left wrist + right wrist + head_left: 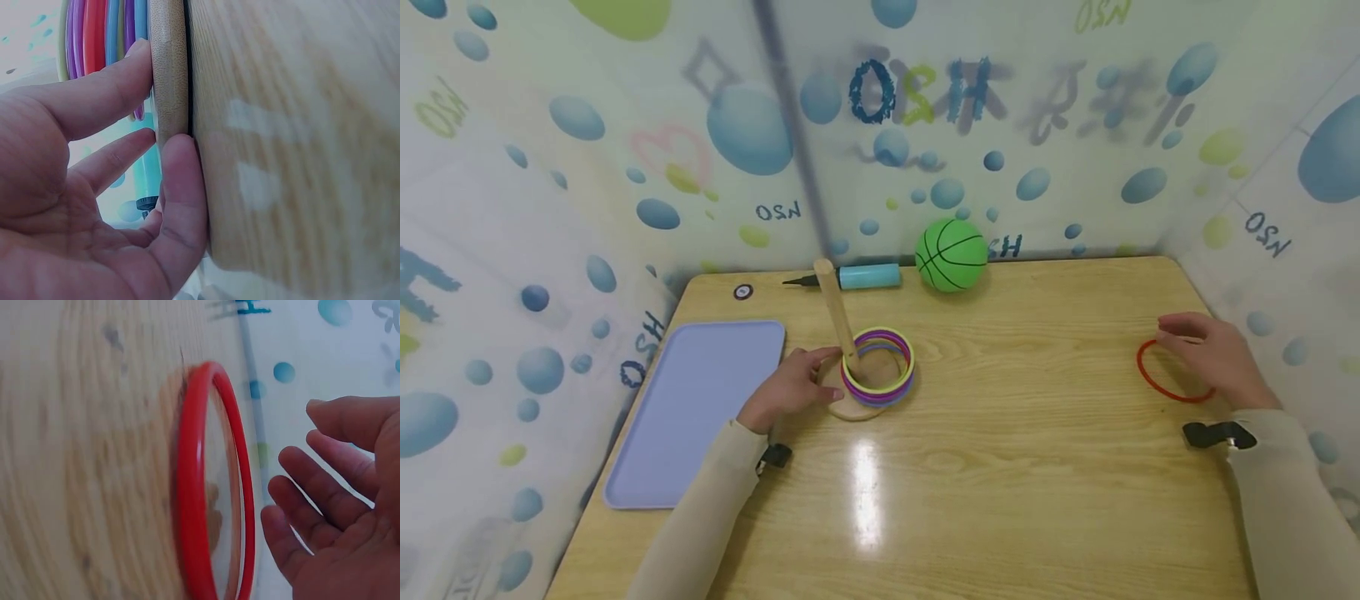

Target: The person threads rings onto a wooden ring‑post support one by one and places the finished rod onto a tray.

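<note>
A wooden ring-toss stand [838, 321], a tilted-looking peg on a round base [170, 81], stands left of the table's middle. Several coloured rings [880, 392] are stacked round the peg, a yellow one on top. My left hand [793, 385] holds the base's left rim, thumb and fingers spread along its edge. Far to the right, a red ring [192, 469] lies flat on the table. Over its far right part hovers my right hand [1213, 354], fingers loosely bent and apart from the ring in the right wrist view.
A lilac tray [696, 408] lies at the left. Along the back edge are a small round black-and-white disc [742, 292], a light-blue hand pump [868, 276] and a green ball [951, 255]. Patterned sheeting [1037, 225] rises behind and beside the wooden table [1015, 475].
</note>
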A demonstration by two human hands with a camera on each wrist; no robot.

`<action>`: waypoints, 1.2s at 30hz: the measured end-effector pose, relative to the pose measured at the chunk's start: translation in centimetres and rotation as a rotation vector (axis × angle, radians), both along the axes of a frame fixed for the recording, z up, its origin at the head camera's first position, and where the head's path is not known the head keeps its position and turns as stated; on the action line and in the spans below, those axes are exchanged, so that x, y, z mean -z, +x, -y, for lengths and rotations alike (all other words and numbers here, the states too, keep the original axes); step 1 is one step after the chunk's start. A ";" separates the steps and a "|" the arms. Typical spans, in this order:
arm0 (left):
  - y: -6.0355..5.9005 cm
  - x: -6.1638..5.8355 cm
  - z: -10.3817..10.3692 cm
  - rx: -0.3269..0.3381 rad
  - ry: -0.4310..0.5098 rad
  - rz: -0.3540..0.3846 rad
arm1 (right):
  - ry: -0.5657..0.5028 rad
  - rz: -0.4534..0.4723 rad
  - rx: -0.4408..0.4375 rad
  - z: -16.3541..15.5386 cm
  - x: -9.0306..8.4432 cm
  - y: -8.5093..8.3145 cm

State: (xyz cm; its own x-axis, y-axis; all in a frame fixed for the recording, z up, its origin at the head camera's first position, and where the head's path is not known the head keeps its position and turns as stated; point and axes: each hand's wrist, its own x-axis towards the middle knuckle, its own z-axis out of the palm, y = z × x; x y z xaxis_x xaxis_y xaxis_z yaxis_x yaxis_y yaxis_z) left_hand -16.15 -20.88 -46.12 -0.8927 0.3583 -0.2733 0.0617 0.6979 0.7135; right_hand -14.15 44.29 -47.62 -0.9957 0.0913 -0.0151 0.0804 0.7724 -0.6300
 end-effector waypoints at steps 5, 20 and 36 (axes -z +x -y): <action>0.0 0.3 0.1 -0.008 -0.009 -0.001 | 0.039 0.062 -0.009 -1.2 -0.4 0.1; 0.2 0.3 -0.1 -0.010 -0.019 0.001 | 0.191 0.102 -0.093 -1.9 0.5 0.0; 0.3 -0.2 -0.2 -0.028 -0.016 0.018 | 0.010 0.064 -0.136 2.1 -1.4 0.2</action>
